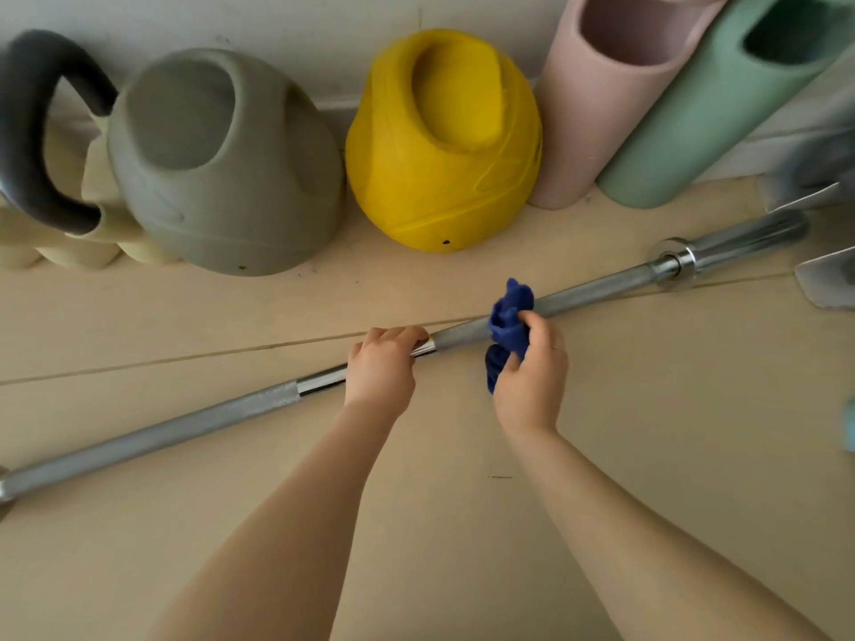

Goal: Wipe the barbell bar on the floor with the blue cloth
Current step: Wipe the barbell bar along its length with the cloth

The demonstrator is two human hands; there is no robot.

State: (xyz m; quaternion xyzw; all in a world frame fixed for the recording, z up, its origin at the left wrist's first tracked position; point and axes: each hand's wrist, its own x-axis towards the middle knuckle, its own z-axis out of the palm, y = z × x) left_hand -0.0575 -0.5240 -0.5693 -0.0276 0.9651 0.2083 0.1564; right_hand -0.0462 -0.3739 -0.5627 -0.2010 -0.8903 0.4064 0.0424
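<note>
A long steel barbell bar (194, 425) lies on the tan floor, running from the lower left up to its collar and sleeve at the right. My left hand (381, 370) is wrapped around the bar near its middle, on a shiny smooth band. Just to the right, my right hand (532, 367) grips a bunched dark blue cloth (509, 321) that is folded over the bar, with cloth showing both above and below the steel.
Along the wall stand a grey kettlebell (222, 164), a yellow kettlebell (444, 141), a cream one with a black handle (27, 127), plus pink (601, 99) and green (703, 108) foam rollers. Metal parts (828, 275) lie at the right edge.
</note>
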